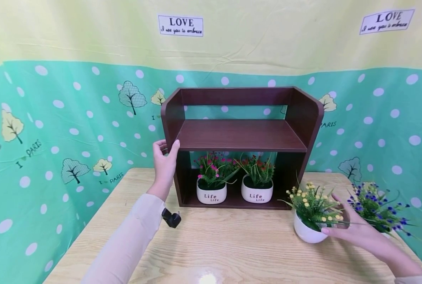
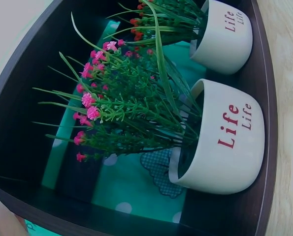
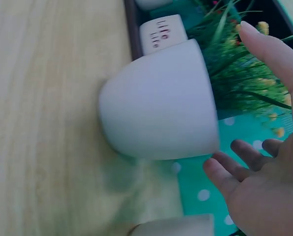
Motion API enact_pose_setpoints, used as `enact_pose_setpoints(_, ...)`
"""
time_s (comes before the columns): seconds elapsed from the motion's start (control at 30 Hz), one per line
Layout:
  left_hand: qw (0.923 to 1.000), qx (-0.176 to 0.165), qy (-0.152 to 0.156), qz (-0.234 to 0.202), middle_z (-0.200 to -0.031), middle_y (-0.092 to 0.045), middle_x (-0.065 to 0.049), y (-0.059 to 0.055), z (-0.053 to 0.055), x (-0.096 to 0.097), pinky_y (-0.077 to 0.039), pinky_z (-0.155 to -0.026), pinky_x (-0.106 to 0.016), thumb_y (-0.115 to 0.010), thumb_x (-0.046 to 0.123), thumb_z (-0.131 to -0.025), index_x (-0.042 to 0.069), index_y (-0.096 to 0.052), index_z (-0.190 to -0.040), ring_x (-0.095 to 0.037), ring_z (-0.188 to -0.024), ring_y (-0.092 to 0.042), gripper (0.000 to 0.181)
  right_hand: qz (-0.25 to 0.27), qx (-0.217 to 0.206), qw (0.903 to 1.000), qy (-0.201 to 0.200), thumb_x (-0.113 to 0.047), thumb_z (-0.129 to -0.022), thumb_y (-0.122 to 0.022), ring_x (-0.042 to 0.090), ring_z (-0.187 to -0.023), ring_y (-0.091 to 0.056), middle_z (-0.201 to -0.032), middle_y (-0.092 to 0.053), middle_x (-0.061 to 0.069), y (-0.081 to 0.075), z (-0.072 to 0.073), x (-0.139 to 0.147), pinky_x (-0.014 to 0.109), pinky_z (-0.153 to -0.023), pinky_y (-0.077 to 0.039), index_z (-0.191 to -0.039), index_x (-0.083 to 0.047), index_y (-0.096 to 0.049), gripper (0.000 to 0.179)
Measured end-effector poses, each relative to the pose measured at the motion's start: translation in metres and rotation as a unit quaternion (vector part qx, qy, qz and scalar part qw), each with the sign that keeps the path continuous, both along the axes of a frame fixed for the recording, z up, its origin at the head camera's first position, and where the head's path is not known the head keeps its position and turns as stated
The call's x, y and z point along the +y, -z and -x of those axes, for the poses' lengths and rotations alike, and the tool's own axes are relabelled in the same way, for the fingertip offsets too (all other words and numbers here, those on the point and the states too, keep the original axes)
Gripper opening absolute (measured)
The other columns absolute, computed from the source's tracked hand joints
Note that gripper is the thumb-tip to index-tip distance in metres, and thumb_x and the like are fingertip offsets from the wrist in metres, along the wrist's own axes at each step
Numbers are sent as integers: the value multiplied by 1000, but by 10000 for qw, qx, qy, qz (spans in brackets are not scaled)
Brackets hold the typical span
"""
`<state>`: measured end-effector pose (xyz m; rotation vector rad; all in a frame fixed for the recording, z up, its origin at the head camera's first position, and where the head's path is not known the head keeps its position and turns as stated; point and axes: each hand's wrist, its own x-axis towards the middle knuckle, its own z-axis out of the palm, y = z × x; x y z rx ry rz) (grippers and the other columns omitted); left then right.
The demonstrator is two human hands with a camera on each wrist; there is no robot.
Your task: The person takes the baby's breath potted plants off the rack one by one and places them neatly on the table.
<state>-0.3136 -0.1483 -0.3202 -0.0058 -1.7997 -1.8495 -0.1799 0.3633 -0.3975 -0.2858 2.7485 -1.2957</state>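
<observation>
My left hand point(image 1: 165, 163) grips the left side panel of a dark brown wooden shelf point(image 1: 241, 134), thumb at its front edge and fingers on the outer side. My right hand point(image 1: 356, 228) is at a white pot point(image 1: 308, 230) of yellow flowers point(image 1: 310, 201), to the shelf's right. In the right wrist view its fingers are spread, with fingertips by the rim of the white pot point(image 3: 158, 103) and the thumb apart. Inside the lower compartment stand two white "Life" pots, one with pink flowers point(image 2: 92, 113), one with red flowers point(image 1: 257, 165).
A pot of blue flowers point(image 1: 379, 209) stands behind my right hand, partly hidden by it. The shelf's upper board point(image 1: 243, 134) carries nothing. Everything stands on a light wooden table point(image 1: 225, 240), against a green and yellow patterned cloth point(image 1: 72, 118).
</observation>
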Motion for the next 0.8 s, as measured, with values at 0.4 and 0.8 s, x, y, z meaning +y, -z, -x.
enact_pose_setpoints(0.4,10000,-29,-2,-3,-126,-48,-5,1,0,-1,-46,-97,-38,-68,49,-93,17,-43,-129,-19,-117,-43,54,319,1151,9925,-241,-3,-90,-73,31,-136,-40,-151,-25,36,-18,5,-3,5,-86,-36,-160,-18,9,108)
enact_pose_setpoints(0.8,10000,-8,25,-37,-126,-48,-5,0,1,-1,-46,-97,-37,-69,49,-93,17,-43,-128,-20,-117,-44,54,166,1463,9889,-185,-15,-100,-64,58,-131,-33,-154,-27,33,-57,15,-18,3,-87,-33,-161,-20,5,92)
